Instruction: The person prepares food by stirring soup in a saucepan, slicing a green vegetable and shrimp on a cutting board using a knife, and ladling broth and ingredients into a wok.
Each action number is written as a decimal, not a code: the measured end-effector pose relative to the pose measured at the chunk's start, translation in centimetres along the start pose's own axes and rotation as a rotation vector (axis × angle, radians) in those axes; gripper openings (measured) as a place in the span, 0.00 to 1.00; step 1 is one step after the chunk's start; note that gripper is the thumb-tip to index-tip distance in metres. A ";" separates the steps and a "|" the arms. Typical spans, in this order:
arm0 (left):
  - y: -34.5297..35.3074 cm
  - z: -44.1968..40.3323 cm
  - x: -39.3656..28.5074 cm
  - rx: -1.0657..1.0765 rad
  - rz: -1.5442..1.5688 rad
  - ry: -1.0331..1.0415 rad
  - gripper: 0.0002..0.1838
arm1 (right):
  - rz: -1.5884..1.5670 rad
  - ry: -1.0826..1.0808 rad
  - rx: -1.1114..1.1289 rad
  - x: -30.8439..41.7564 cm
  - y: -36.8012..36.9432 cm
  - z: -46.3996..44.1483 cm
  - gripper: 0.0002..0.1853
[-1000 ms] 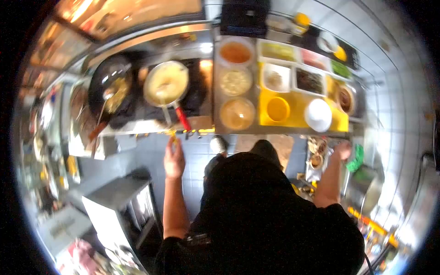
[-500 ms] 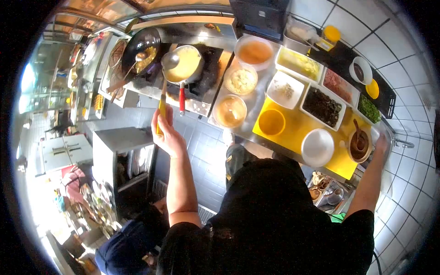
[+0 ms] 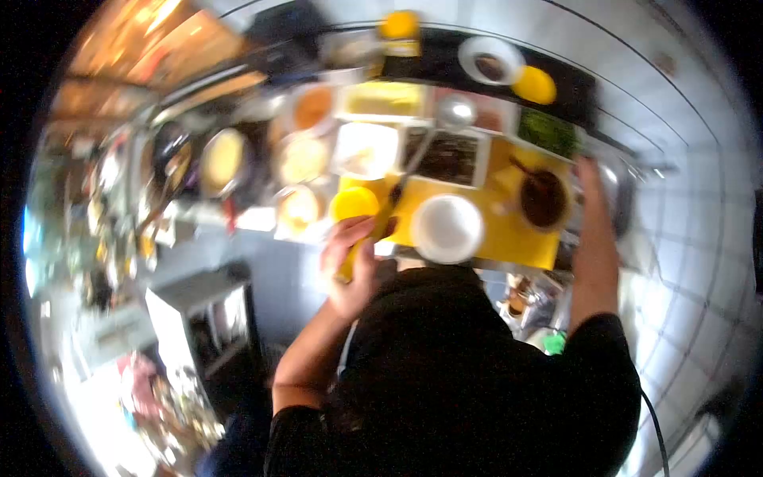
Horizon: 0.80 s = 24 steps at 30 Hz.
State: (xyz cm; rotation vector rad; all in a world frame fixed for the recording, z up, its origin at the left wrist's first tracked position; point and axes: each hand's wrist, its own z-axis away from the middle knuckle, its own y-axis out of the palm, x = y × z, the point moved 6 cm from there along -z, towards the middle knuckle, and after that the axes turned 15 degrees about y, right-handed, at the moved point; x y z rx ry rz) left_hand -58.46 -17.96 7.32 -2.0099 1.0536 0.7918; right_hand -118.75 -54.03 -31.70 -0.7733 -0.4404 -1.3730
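Note:
My left hand is wrapped round the yellow handle of a ladle. The ladle's metal bowl hangs over the trays, near the pink food and the dark chopped food. Just beside this hand sits a yellow cup, and a white bowl stands to its right on the yellow board. My right hand is at the far right, by the metal sink edge and near a brown bowl with a spoon in it. Motion smears its fingers.
On the stove at left are a pot of yellow liquid and a dark wok. Trays of green herbs and yellow food line the counter. A cabinet stands behind at left.
My left hand has carried the ladle from the pot on the stove rightward to above the trays. The camera view has swung to the right. My right hand stays by the sink.

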 end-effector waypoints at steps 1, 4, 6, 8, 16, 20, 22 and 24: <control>1.2 0.0 0.5 0.024 0.042 0.027 0.09 | 0.017 -0.017 -0.115 0.4 1.3 3.0 0.14; 4.5 -1.6 -0.4 0.133 0.082 0.089 0.12 | -0.241 0.023 -0.138 2.5 4.2 11.8 0.15; 5.7 -2.1 -0.8 0.155 0.139 0.082 0.12 | -0.393 0.141 -0.080 2.1 3.4 13.8 0.16; 6.6 -2.6 -1.5 0.177 0.173 0.113 0.12 | -0.522 0.135 -0.005 0.7 3.0 13.5 0.15; 8.6 -3.5 -3.4 0.307 0.196 0.215 0.12 | -0.306 -0.173 -0.111 -5.5 -6.3 14.8 0.16; 8.6 -4.0 -5.5 0.239 0.305 0.229 0.13 | -0.660 -0.027 -0.110 -2.0 -6.1 25.1 0.16; 7.9 -4.4 -6.9 0.324 0.256 0.309 0.14 | -0.668 -0.023 -0.104 -2.8 -6.0 27.7 0.19; 7.0 -4.4 -7.8 0.415 0.237 0.356 0.15 | -0.666 -0.024 -0.100 -3.0 -6.5 28.9 0.21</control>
